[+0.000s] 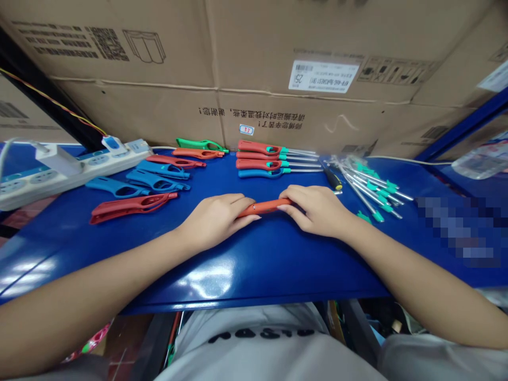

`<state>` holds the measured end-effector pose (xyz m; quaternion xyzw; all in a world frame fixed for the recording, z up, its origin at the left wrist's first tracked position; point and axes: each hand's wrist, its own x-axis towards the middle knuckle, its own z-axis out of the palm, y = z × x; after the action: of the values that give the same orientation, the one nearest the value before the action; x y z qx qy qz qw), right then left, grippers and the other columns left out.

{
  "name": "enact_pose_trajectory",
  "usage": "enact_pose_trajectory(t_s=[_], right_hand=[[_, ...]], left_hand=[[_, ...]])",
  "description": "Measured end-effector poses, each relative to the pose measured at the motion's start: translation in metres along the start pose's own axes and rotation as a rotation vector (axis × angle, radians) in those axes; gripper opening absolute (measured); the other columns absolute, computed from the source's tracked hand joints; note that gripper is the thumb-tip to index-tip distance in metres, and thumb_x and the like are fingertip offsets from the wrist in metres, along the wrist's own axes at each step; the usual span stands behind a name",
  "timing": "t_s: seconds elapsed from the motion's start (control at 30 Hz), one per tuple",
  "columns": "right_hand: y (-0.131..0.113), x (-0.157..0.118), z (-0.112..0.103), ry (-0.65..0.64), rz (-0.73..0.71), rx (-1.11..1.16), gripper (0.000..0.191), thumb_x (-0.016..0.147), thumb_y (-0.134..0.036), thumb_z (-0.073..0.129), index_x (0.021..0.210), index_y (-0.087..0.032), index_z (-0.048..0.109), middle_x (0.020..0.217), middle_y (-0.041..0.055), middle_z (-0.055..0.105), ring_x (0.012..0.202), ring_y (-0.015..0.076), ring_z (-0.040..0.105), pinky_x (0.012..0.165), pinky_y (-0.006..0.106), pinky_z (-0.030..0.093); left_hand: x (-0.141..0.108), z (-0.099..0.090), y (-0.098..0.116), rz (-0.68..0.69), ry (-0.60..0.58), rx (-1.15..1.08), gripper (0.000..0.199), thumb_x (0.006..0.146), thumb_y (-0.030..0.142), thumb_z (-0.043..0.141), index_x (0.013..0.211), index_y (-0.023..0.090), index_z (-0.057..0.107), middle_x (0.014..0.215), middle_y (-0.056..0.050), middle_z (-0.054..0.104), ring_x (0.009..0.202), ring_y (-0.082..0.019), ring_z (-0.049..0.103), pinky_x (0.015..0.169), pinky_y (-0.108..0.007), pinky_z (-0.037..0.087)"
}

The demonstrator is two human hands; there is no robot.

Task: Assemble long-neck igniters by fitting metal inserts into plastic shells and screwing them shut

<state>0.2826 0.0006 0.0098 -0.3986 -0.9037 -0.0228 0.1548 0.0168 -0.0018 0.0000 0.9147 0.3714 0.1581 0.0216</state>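
An orange-red lighter handle [266,207] lies level between my two hands, over the middle of the blue table. My left hand [218,216] is closed around its left end. At the other end, the fingers of my right hand [311,208] pinch it between thumb and forefinger. Both ends are partly hidden by my fingers. Behind my hands rests a stack of long-necked gas lighters [257,156], red ones and a blue one, with metal tubes pointing right. Loose handles, such as a red handle [130,207] and a blue handle [117,187], lie to the left.
Several metal lighter tubes with green triggers [371,193] are heaped at the right, beside a black-and-yellow screwdriver [332,179]. A white power strip [75,172] runs along the left. A large cardboard box [254,69] walls off the back. A clear plastic bottle [482,159] lies far right.
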Motion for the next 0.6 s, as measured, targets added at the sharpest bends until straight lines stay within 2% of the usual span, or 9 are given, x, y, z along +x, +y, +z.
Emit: enact_pose_trajectory(t_s=[0.13,0.33,0.47,0.6], right_hand=[[0.009,0.0,-0.001,-0.031,0.071,0.008,0.03,0.104,-0.037,0.039,0.097,-0.02,0.062,0.092,0.0052,0.072,0.072,0.0193,0.063,0.061,0.032,0.033],[0.014,0.0,0.0,-0.067,0.072,0.044,0.038,0.105,-0.036,0.031,0.088,-0.019,0.059,0.087,0.0064,0.069,0.071,0.0194,0.061,0.064,0.032,0.037],[0.013,0.0,-0.003,-0.104,-0.08,0.183,0.038,0.107,-0.035,0.029,0.102,-0.018,0.063,0.096,0.0076,0.069,0.086,0.0205,0.064,0.075,0.033,0.047],[0.008,0.0,-0.001,-0.05,-0.244,0.228,0.031,0.104,-0.035,0.044,0.123,-0.017,0.061,0.118,0.0113,0.069,0.108,0.0227,0.064,0.089,0.036,0.052]], left_hand=[[0.0,-0.001,-0.003,0.019,0.062,0.038,0.042,0.101,0.045,0.053,0.131,0.018,0.058,0.118,-0.009,0.072,0.1,-0.024,0.071,0.081,-0.033,0.055],[0.0,-0.004,-0.002,0.085,0.075,0.084,0.049,0.103,0.051,0.044,0.131,0.014,0.061,0.113,-0.011,0.075,0.095,-0.026,0.073,0.08,-0.036,0.056],[-0.002,-0.002,-0.002,0.149,0.074,0.046,0.05,0.104,0.055,0.038,0.115,0.017,0.07,0.096,-0.008,0.078,0.079,-0.024,0.075,0.07,-0.032,0.054],[-0.003,0.001,-0.002,0.144,0.059,0.008,0.05,0.105,0.053,0.037,0.112,0.018,0.072,0.089,-0.007,0.078,0.072,-0.022,0.074,0.063,-0.029,0.05]])
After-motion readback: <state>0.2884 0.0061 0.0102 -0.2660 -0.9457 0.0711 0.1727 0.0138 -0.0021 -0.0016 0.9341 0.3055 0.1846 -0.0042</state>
